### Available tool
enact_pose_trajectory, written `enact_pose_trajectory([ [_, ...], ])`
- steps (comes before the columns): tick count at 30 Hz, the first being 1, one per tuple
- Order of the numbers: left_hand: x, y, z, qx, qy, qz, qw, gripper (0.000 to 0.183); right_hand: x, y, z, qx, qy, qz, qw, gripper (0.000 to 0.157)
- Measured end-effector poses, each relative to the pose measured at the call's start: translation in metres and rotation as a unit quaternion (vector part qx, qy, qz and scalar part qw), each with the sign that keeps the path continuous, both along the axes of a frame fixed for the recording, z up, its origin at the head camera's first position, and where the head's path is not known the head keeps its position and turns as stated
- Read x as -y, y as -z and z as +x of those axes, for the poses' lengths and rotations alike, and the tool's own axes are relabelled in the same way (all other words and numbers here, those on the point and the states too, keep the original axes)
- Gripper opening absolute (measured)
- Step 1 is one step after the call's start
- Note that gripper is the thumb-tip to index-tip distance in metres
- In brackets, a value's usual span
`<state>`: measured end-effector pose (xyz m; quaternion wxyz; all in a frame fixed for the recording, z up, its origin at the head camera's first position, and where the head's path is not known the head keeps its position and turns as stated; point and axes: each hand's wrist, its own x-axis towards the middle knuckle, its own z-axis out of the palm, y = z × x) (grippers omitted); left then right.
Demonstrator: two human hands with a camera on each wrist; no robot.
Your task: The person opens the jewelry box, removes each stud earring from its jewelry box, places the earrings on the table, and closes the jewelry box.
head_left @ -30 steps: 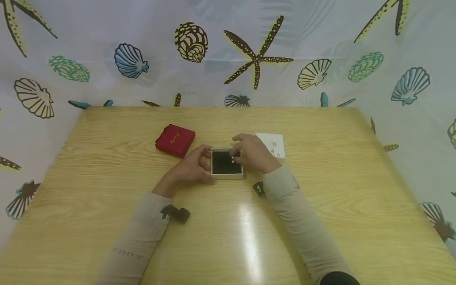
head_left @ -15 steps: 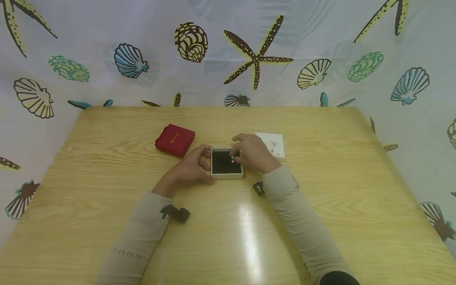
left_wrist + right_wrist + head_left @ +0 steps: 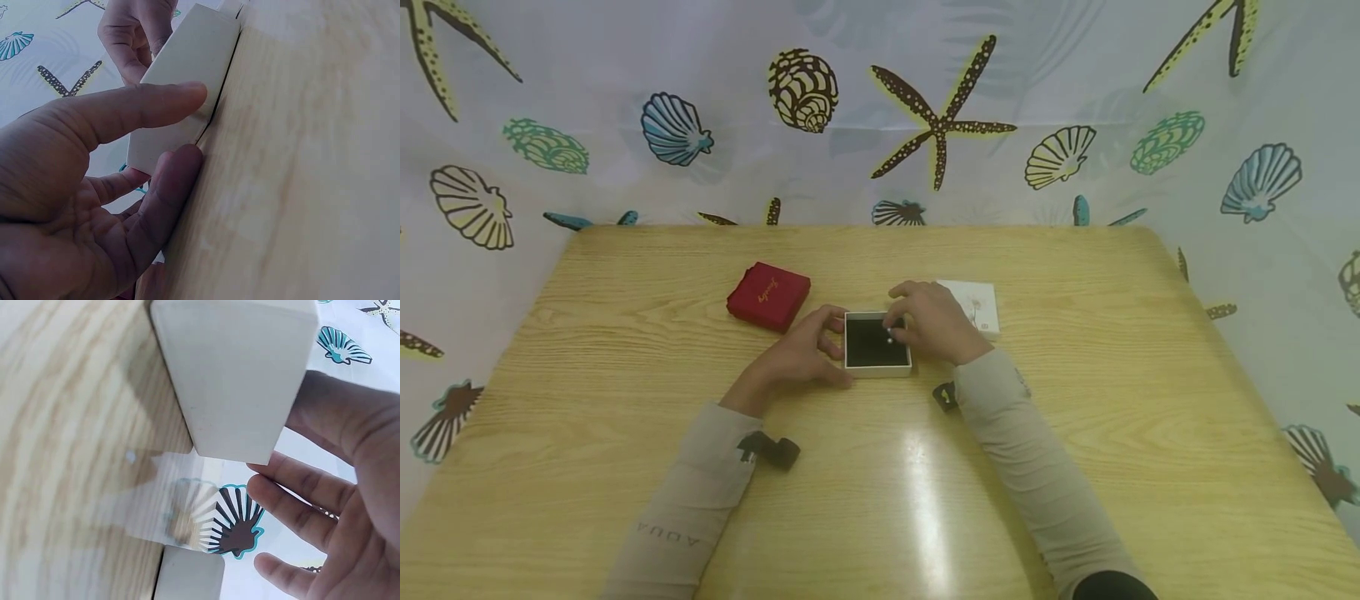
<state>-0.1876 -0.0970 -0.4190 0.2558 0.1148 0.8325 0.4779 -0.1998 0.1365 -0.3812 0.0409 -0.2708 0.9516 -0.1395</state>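
Observation:
A shallow white box (image 3: 877, 372) with a black lining lies on the wooden table. My left hand (image 3: 802, 346) holds it at its left side; in the left wrist view the thumb lies along one wall of the box (image 3: 181, 62) and the fingers bend around its corner. Over the right part of the lining, thumb and index finger of my right hand (image 3: 936, 321) pinch a small shiny piece (image 3: 891, 337) with bright dots, too small to make out its kind. In the right wrist view the box wall (image 3: 237, 381) hides that pinch, and the other fingers (image 3: 294, 519) are spread.
Behind the right hand lies a white lid (image 3: 977, 302) with a flower print. A red box (image 3: 769, 295) with gold lettering sits left of the white box, near the left fingers. A shell-patterned cloth (image 3: 850, 167) hangs behind the table (image 3: 1075, 333).

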Motion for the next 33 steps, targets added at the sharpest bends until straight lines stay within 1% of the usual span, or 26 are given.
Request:
enact_pose_trajectory([
  [8, 0.000, 0.003, -0.001, 0.004, -0.004, 0.017, 0.9998, 0.091, -0.005, 0.001, -0.004, -0.011, -0.009, -0.025, 1.000, 0.012],
  [15, -0.002, 0.009, -0.002, 0.009, 0.003, 0.029, 0.9995, 0.089, -0.016, 0.001, -0.001, -0.002, -0.004, -0.045, 0.999, 0.011],
  [19, -0.003, 0.008, -0.001, 0.011, -0.004, 0.024, 0.9996, 0.089, -0.022, -0.002, 0.001, -0.008, -0.001, -0.056, 0.998, 0.013],
  [22, -0.003, 0.006, 0.000, 0.008, -0.005, 0.022, 0.9997, 0.090, -0.028, -0.004, 0.002, -0.009, 0.011, -0.066, 0.998, 0.013],
  [29, 0.001, 0.003, 0.001, -0.001, -0.003, 0.015, 0.9999, 0.092, -0.042, -0.005, 0.003, -0.011, 0.020, -0.051, 0.998, 0.016],
  [33, 0.002, 0.003, 0.001, 0.002, -0.006, 0.016, 0.9998, 0.092, -0.050, -0.005, 0.006, -0.001, 0.024, -0.043, 0.999, 0.013],
])
